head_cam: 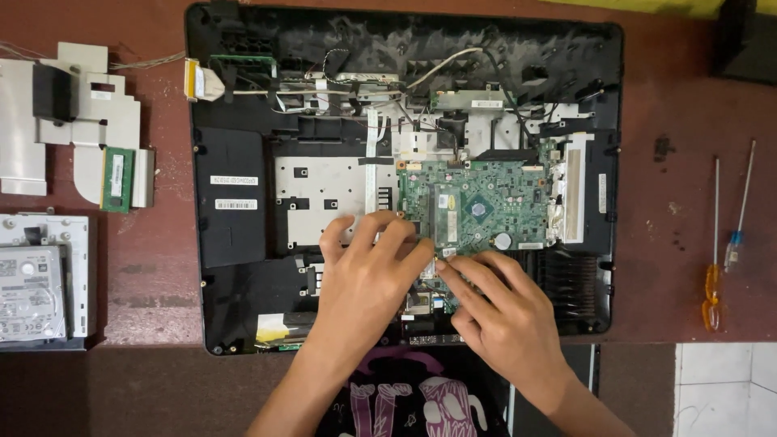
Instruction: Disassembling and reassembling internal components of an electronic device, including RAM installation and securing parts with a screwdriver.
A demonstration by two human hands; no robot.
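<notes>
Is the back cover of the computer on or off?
Off. The computer lies face down with its green board, cables and metal plates bare. Both hands, left hand and right hand, touch the board's lower edge.

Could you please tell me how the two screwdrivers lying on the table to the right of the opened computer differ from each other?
The orange-handled screwdriver has a translucent orange grip, while the blue-handled screwdriver has a smaller, pale blue-and-clear grip. The orange one lies almost straight up and down in the view; the blue one leans, its tip angled to the right. The orange handle sits nearer the table's front edge. Both have thin metal shafts, lie untouched, and point away from the person.
</notes>
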